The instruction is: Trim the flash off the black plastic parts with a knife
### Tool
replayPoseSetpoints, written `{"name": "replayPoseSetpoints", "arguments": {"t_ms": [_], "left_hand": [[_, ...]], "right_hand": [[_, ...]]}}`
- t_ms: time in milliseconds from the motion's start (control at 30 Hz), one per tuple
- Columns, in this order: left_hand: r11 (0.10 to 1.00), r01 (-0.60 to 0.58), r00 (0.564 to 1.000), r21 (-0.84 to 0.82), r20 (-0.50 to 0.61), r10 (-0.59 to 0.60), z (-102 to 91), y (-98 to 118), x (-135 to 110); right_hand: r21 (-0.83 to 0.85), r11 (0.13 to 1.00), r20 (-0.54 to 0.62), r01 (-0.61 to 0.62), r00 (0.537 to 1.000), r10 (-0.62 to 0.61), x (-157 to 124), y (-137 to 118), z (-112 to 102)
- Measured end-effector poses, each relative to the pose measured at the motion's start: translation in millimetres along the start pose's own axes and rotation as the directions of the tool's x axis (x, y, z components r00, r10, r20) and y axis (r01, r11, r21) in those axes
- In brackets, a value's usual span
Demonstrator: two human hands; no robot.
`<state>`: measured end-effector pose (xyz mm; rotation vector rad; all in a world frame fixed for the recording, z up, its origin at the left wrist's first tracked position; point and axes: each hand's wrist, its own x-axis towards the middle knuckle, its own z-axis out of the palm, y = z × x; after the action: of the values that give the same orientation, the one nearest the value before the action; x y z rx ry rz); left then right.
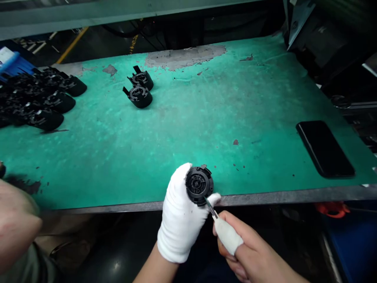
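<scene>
In my gloved left hand (181, 214) I hold a round black plastic part (199, 184), its ringed face turned up towards me. The white-gloved fingers wrap around its sides, near the table's front edge. My right hand (247, 247) grips a slim metal tool (212, 208), whose exact kind I cannot make out. A white covering (228, 236) sits by the thumb of that hand. The tool's tip touches or nearly touches the lower rim of the black part.
Two black plastic housings (141, 97) stand on the worn green tabletop (188, 129). Many similar black parts (47, 118) crowd the left side by a blue bin (17, 65). A black phone (325, 148) lies at right. Another person's arm (17, 222) shows at lower left.
</scene>
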<state>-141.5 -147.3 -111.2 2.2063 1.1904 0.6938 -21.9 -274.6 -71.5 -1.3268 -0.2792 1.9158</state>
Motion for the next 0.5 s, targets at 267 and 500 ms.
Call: {"name": "replayPoseSetpoints", "arguments": {"t_ms": [267,500], "left_hand": [[0.999,-0.007,1.0,0.042,0.018,0.006,-4.9,6,8],[0.995,-0.022,1.0,0.1,0.016,0.02,-3.2,3,7]], "right_hand": [[0.074,0.996,0.069,0.059,0.996,-0.064,2,-7,0],[-0.284,0.947,0.174,0.15,0.979,-0.103,17,15,19]]}}
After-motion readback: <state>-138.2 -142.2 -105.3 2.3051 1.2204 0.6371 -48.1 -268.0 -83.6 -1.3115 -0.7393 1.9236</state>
